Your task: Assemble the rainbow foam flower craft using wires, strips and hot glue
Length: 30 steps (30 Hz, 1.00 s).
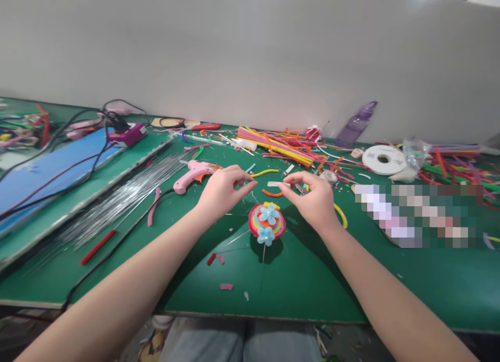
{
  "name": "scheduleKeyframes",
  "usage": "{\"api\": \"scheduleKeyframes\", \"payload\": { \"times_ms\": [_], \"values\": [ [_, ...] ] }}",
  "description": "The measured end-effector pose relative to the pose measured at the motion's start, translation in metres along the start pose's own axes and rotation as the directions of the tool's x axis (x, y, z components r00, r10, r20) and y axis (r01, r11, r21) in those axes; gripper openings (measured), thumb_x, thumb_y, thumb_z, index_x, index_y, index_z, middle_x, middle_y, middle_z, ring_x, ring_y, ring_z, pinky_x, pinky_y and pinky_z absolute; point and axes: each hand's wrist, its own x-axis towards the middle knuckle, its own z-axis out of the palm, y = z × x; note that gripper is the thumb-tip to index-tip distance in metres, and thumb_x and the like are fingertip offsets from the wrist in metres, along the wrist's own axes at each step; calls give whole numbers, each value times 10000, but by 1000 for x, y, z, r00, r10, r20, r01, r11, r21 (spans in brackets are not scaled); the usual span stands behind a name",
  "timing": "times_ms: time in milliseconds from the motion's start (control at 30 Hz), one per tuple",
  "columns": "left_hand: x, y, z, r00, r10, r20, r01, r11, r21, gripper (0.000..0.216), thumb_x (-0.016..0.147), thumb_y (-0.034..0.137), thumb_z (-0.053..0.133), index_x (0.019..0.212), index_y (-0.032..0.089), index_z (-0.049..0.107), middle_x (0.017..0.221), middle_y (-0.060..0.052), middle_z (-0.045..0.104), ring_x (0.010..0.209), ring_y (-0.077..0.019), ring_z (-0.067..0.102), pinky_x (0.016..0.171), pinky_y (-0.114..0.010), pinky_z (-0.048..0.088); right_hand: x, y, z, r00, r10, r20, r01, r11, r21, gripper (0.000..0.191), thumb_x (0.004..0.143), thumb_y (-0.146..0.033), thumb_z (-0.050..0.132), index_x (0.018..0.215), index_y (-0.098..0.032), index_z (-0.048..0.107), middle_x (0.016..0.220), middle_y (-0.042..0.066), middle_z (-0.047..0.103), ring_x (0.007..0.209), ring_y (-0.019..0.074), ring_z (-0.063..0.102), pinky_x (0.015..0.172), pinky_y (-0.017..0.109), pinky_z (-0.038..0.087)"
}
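Note:
My right hand [310,198] pinches a small whitish strip [274,184] between thumb and fingertips, its free end pointing left. Facing it, my left hand [228,187] has thumb and forefinger pressed together; whatever may be between them is too small to make out. Below and between both hands stands a round coiled ornament [255,221] in red, yellow, blue and orange. Two light-blue flowers [266,236] with pale centres sit on it, and thin wires stick out around it. Just beyond my left hand lies a pink glue gun [191,175] with an orange trigger.
Bundled colourful pipe cleaners [279,146] lie at the back, near a purple bottle [356,125] and a white spool [371,160]. Thin wires [128,195] spread at left beside a black cable [130,239]. Red and pink scraps [226,287] dot the green table [304,294]. A blurred patch covers the right.

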Motion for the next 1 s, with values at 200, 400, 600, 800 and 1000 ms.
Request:
{"api": "scheduleKeyframes", "payload": {
  "times_ms": [200,400,600,800,1000],
  "values": [
    [-1,5,1,1000,15,1,-15,997,-74,169,783,341,705,792,173,711,649,8,558,600,-107,481,568,-246,372,-3,-2,1,977,-208,-41,204,974,-94,125,776,-302,716,683,-242,658,693,-15,638,716,170,600,789,384,418],
    [-3,11,2,999,30,-32,-33,995,-90,248,732,401,740,738,161,676,626,25,515,578,-97,457,549,-238,360,-6,-5,2,968,-245,-47,242,968,-66,111,779,-281,721,694,-255,656,705,-21,656,772,178,604,821,394,405],
    [-3,14,3,998,44,-52,-48,995,-92,250,740,403,730,731,163,663,616,34,492,557,-89,436,536,-231,355,-6,-7,1,963,-269,-30,268,963,-26,86,770,-275,739,724,-267,666,725,-35,695,787,178,618,866,412,399],
    [-4,14,0,996,50,-76,-57,994,-96,181,761,336,719,751,162,673,636,28,511,575,-88,448,543,-227,356,-5,-7,0,964,-264,-39,263,964,-33,105,780,-280,726,705,-258,656,713,-22,686,792,183,619,843,415,416],
    [-4,15,0,995,63,-80,-72,991,-110,167,756,324,724,736,171,660,623,37,485,566,-90,433,550,-237,356,-5,-5,0,956,-271,-110,266,962,-63,136,770,-276,732,674,-243,641,692,-11,658,781,186,603,813,412,422]
  ]
}}
